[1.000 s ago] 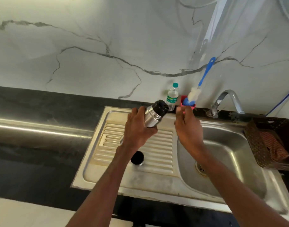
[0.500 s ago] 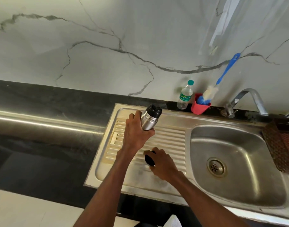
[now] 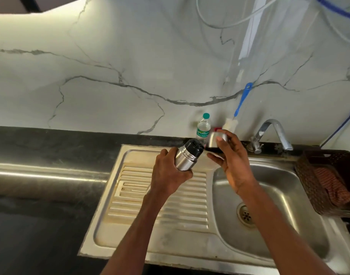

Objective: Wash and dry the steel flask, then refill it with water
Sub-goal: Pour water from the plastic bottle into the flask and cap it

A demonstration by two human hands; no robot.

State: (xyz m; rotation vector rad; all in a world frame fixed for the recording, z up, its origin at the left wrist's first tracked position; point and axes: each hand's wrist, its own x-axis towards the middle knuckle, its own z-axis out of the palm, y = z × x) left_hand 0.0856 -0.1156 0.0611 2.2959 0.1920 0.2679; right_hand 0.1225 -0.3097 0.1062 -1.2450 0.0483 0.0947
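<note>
My left hand [image 3: 169,173] grips the steel flask [image 3: 187,156] by its body, tilted up and to the right over the draining board, its black stopper [image 3: 194,146] fitted in the neck. My right hand [image 3: 232,159] holds the flask's steel cup lid [image 3: 215,141] just right of the stopper, with the lid's dark open side toward the flask. Flask and lid are a little apart.
The steel sink [image 3: 269,197] with its drain [image 3: 246,214] lies to the right, and the tap [image 3: 275,132] stands behind it. A small plastic water bottle [image 3: 203,129] and a blue-handled bottle brush [image 3: 240,105] stand at the wall. At far right a dark basket [image 3: 306,175] holds a cloth [image 3: 332,185].
My right hand picked the cup lid up off the draining board and raised it beside the flask's stopper. My left hand kept hold of the flask.
</note>
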